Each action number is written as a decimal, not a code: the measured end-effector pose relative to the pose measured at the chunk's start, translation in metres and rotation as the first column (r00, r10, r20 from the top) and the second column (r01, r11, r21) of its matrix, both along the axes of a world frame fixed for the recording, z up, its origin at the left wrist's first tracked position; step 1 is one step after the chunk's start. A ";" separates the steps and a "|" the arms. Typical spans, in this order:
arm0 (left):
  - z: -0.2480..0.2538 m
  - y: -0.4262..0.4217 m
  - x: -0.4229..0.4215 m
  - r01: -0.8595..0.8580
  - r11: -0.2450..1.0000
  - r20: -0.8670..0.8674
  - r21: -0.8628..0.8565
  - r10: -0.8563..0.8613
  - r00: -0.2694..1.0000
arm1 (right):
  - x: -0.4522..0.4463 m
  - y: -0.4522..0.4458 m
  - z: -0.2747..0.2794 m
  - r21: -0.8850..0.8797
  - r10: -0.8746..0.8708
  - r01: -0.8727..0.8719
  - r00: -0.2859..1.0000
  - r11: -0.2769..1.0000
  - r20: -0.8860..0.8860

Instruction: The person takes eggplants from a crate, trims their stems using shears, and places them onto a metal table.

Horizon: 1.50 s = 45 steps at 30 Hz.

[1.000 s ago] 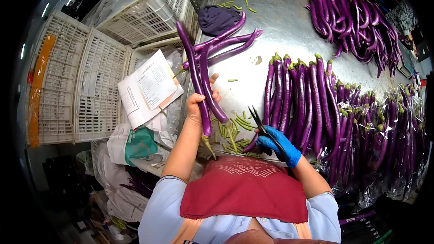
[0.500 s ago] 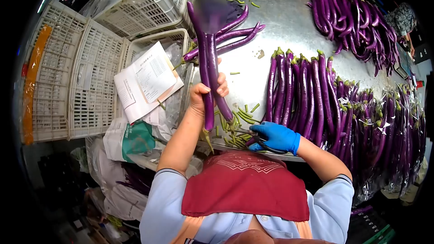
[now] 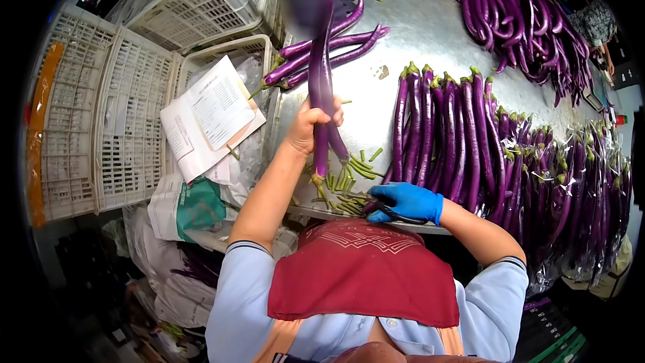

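My bare left hand [image 3: 316, 121] is wrapped round two long purple eggplants [image 3: 321, 84], their stem ends pointing down toward me and their bodies crossing. In a blue glove, my right hand [image 3: 408, 203] grips scissors [image 3: 404, 219]; a black handle shows below the fingers. The blades point left, near the stem ends, and are partly lost among cut green stem pieces [image 3: 363, 169] on the metal table [image 3: 376, 104]. Beyond my left hand lie several loose eggplants [image 3: 336, 47]. To the right of my gloved hand is a row of eggplants [image 3: 428, 128], stems pointing away.
At the far right is another eggplant pile [image 3: 517, 20], with plastic-wrapped eggplants [image 3: 571, 195] nearer. White crates [image 3: 138, 114] stand on the left. Papers [image 3: 215, 111] rest on a bin beside the table. A person [image 3: 594, 27] is at the far right edge.
My left hand has moved slightly up and right with the two eggplants, which now overlap more and lean right at the top. The scissors hand has barely moved; the view has shifted a little.
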<state>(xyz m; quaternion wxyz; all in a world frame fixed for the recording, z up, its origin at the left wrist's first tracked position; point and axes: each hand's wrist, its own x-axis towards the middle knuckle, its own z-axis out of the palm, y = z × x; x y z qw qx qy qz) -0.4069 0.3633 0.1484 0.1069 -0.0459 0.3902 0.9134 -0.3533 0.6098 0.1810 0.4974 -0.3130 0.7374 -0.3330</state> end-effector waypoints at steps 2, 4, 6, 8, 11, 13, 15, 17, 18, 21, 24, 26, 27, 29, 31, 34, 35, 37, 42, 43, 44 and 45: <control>-0.008 0.007 -0.004 0.034 0.999 0.006 -0.030 -0.034 0.999 | -0.003 -0.014 0.000 -0.050 0.018 -0.021 0.998 0.999 -0.055; -0.008 0.019 -0.003 0.029 0.988 0.035 -0.151 -0.024 0.999 | 0.000 -0.022 -0.004 -0.077 0.010 -0.016 0.997 0.997 -0.077; -0.004 0.030 -0.002 0.008 0.954 0.060 -0.298 0.010 0.998 | 0.003 -0.023 -0.017 -0.089 -0.001 -0.005 0.998 0.996 -0.061; -0.012 0.033 -0.006 0.000 0.890 0.025 -0.456 0.013 1.000 | 0.016 -0.014 -0.027 -0.111 -0.112 0.103 0.990 0.988 -0.080; -0.014 0.046 -0.010 -0.037 0.774 -0.038 -0.633 0.017 0.999 | 0.031 0.006 -0.040 -0.007 -0.107 0.106 0.992 0.994 -0.074; -0.014 0.059 -0.010 -0.085 0.670 -0.124 -0.738 -0.010 0.992 | 0.034 0.017 -0.039 0.023 -0.081 0.080 0.996 0.997 0.036; -0.014 0.076 -0.012 -0.167 0.524 -0.250 -0.835 -0.092 0.964 | 0.039 0.022 -0.040 -0.023 -0.142 0.143 0.989 0.989 0.030; 0.011 0.097 -0.016 -0.292 0.351 -0.391 -0.890 -0.256 0.884 | 0.043 0.026 -0.038 -0.048 -0.206 0.209 0.977 0.977 0.051; 0.022 0.106 -0.022 -0.422 0.309 -0.519 -0.852 -0.398 0.757 | 0.043 0.025 -0.037 -0.053 -0.235 0.239 0.969 0.970 0.073; 0.047 0.144 -0.041 -0.622 0.299 -0.626 -0.723 -0.664 0.408 | 0.050 0.022 -0.045 -0.099 -0.275 0.281 0.959 0.955 0.067; 0.046 0.192 -0.055 -0.716 0.294 -0.544 -0.633 -0.827 0.142 | 0.059 0.020 -0.055 -0.176 -0.307 0.309 0.951 0.935 0.037; 0.034 0.222 -0.062 -0.743 0.188 -0.411 -0.642 -0.903 0.127 | 0.059 0.023 -0.052 -0.176 -0.324 0.330 0.944 0.927 0.063; 0.018 0.233 -0.067 -0.750 0.106 -0.351 -0.653 -0.920 0.175 | 0.060 0.024 -0.050 -0.174 -0.329 0.337 0.941 0.925 0.077; 0.005 0.238 -0.072 -0.690 -0.016 -0.240 -0.724 -0.932 0.273 | 0.065 0.027 -0.056 -0.181 -0.334 0.343 0.939 0.922 0.080; 0.012 0.230 -0.064 -0.603 -0.035 -0.213 -0.797 -0.918 0.334 | 0.069 0.032 -0.055 -0.187 -0.360 0.372 0.928 0.909 0.092; 0.040 0.181 -0.049 -0.584 0.030 -0.394 -0.811 -0.766 0.507 | 0.072 0.035 -0.048 -0.218 -0.442 0.477 0.876 0.851 0.192; 0.056 0.151 -0.039 -0.609 0.009 -0.442 -0.793 -0.697 0.564 | 0.071 0.037 -0.059 -0.214 -0.434 0.456 0.890 0.864 0.143; 0.084 0.072 -0.004 -0.715 -0.079 -0.567 -0.695 -0.550 0.613 | 0.070 0.042 -0.059 -0.225 -0.512 0.547 0.836 0.806 0.198; 0.098 -0.132 0.167 -0.345 -0.307 -0.415 -0.887 0.203 0.887 | 0.069 0.017 -0.032 -0.008 -0.643 0.758 0.559 0.653 0.524; 0.088 -0.162 0.210 -0.233 -0.244 -0.314 -0.942 0.387 0.867 | 0.070 0.007 -0.032 -0.064 -0.589 0.758 0.554 0.649 0.589; 0.062 -0.191 0.257 -0.137 -0.232 -0.237 -0.963 0.486 0.841 | 0.070 -0.004 -0.033 -0.101 -0.552 0.735 0.586 0.671 0.593; 0.035 -0.212 0.299 -0.050 -0.203 -0.160 -0.978 0.574 0.803 | 0.070 -0.015 -0.034 -0.139 -0.521 0.715 0.614 0.685 0.593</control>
